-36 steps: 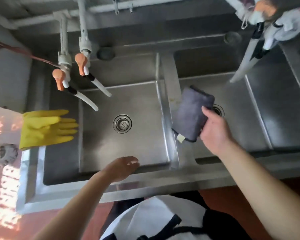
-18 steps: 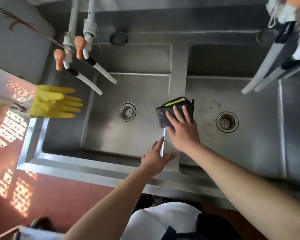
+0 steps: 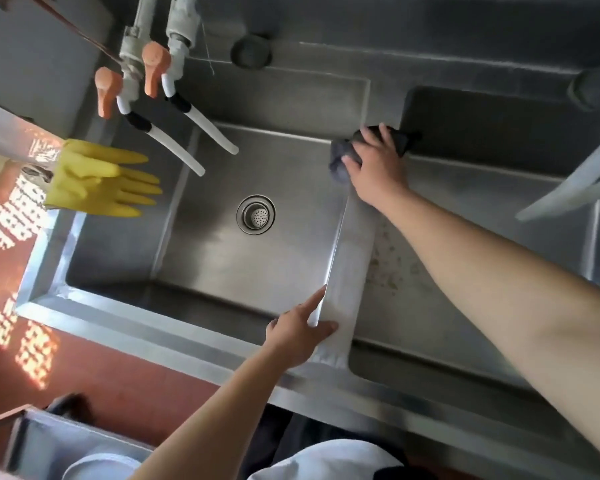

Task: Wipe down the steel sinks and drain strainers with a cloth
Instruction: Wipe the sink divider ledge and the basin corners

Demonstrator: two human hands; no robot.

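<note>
Right hand (image 3: 374,168) reaches far forward, fingers spread flat, pressing a dark grey folded cloth (image 3: 340,161) onto the far end of the steel divider ridge (image 3: 347,271) between the two basins. Left hand (image 3: 300,332) rests relaxed on the ridge's near end, holding nothing. Left steel sink (image 3: 222,265) shows a round perforated drain strainer (image 3: 256,214). Yellow rubber glove (image 3: 101,183) hangs at the left; two orange-handled taps (image 3: 132,77) stand behind; red tiled floor (image 3: 84,368) below.

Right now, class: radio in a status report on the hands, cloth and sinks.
Right hand pressing cloth on divider's far end. Left hand braced at near end. Strainer unobstructed.
</note>
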